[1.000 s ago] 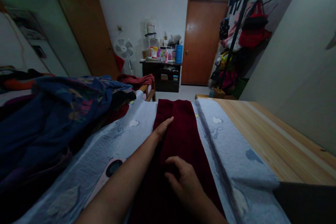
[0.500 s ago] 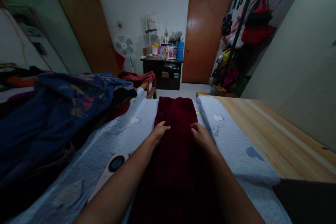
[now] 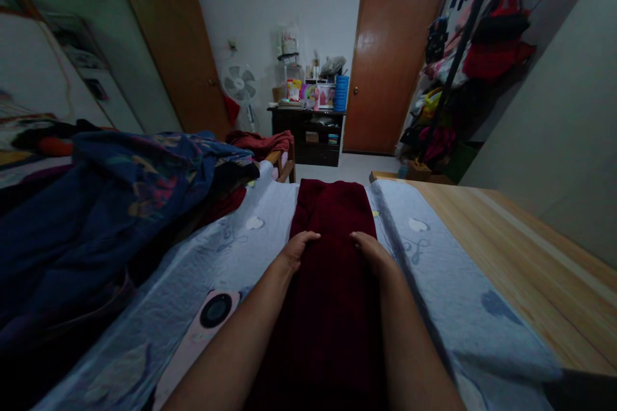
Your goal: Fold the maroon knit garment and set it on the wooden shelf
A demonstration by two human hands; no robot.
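A dark red garment point(image 3: 334, 289), folded into a long strip, lies on the blue-grey bedsheet point(image 3: 434, 270) in front of me; its exact kind does not show. My left hand point(image 3: 299, 250) grips its left edge, the thumb on top of the cloth and the fingers mostly hidden under it. On the opposite edge my right hand point(image 3: 370, 248) does the same, level with the left. The near end of the cloth fades into shadow between my forearms. A pink phone point(image 3: 190, 341) with a round dark camera ring lies beside my left forearm, which covers part of it.
Piled clothes point(image 3: 144, 186), blue floral on top, take up the left side. Bare wooden boards point(image 3: 520, 231) run along the right. Beyond the bed stand a fan point(image 3: 240, 83), a dark cabinet point(image 3: 313, 154) and a door point(image 3: 385, 64). Bags point(image 3: 501, 38) hang at the right.
My right hand has closed in on the garment's right edge, and both thumbs now lie on the cloth. The whole view has shifted slightly, with the room appearing further right.
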